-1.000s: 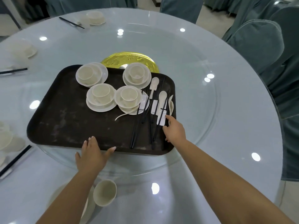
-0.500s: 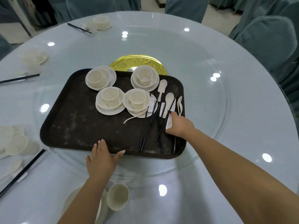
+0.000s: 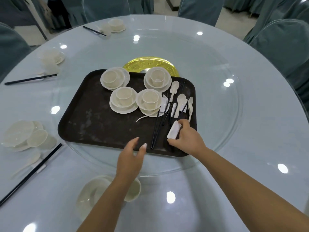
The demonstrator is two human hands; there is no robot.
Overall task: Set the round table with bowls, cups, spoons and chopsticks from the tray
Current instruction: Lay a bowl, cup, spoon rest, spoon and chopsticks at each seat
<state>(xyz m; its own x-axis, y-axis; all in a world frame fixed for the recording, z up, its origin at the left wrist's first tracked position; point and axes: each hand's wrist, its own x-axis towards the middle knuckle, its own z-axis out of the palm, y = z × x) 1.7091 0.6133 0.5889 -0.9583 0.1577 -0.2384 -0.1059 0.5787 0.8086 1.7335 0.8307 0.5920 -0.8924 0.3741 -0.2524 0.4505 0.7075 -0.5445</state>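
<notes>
1. A gold disc (image 3: pixel 151 64) lies at the middle of the desk, its near edge hidden behind the tray.
2. A round glass turntable (image 3: pixel 217 97) sits on the desk top, clear, with ceiling lights mirrored in it as bright spots.
3. Chairs in grey-blue covers (image 3: pixel 282 46) ring the far and right sides; one (image 3: pixel 200 9) stands straight across, another (image 3: pixel 11 47) at the left edge.
4. Pale floor (image 3: pixel 234 17) shows between the far chairs.

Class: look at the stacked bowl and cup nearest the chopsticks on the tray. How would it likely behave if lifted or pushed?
The bowl stack looks like glazed ceramic, so probably stiff, breakable and slippery. The cup sits loose in the bowl, so it may rattle or tip. Pushed, it would likely slide on the tray.
</notes>
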